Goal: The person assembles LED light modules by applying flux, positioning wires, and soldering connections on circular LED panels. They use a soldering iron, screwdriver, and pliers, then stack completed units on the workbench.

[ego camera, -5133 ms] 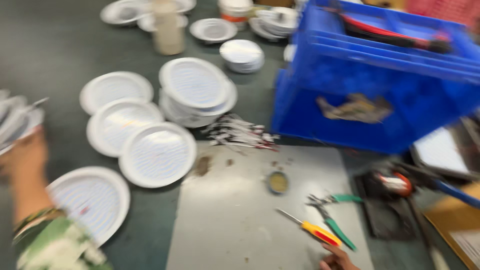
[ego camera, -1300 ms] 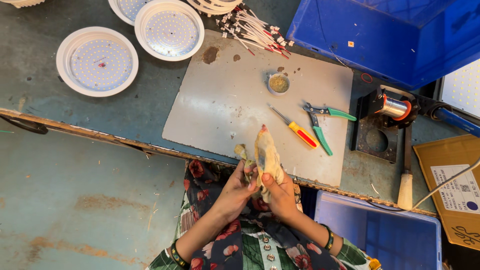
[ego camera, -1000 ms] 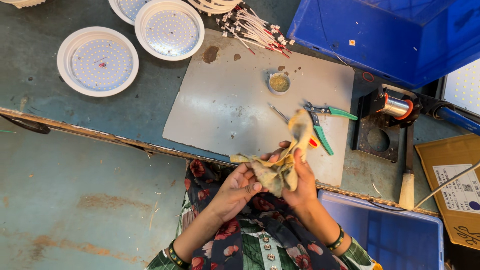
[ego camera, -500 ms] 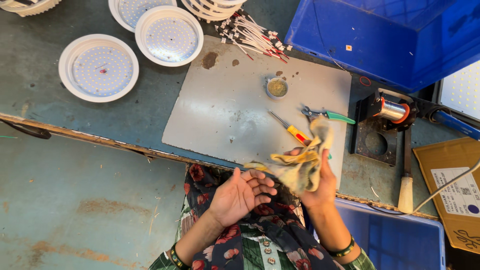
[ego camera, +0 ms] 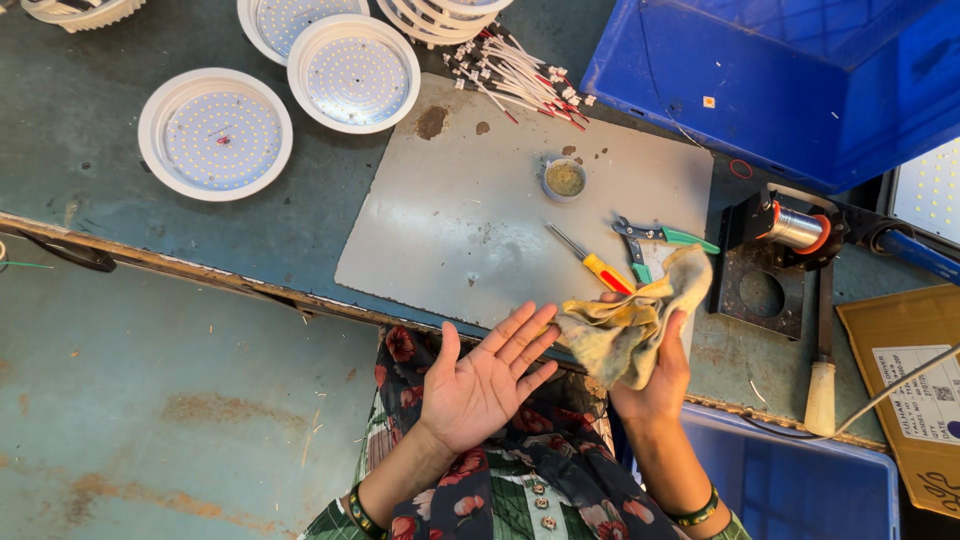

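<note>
My left hand is held palm up with fingers spread, holding nothing, just off the near edge of the grey work mat. Its fingertips almost touch a crumpled yellowish cloth. My right hand grips that cloth from below, over the table edge. Just beyond the cloth lie a yellow-and-red screwdriver and green-handled pliers on the mat.
Round white LED lamp discs lie at the far left, with a bundle of red-and-white wires behind the mat. A small tin of paste, a blue crate, a soldering iron stand and a cardboard box are about.
Both hands were wringing the cloth together. The left hand has let go and opened palm up, while the right hand carried the cloth to the right.
</note>
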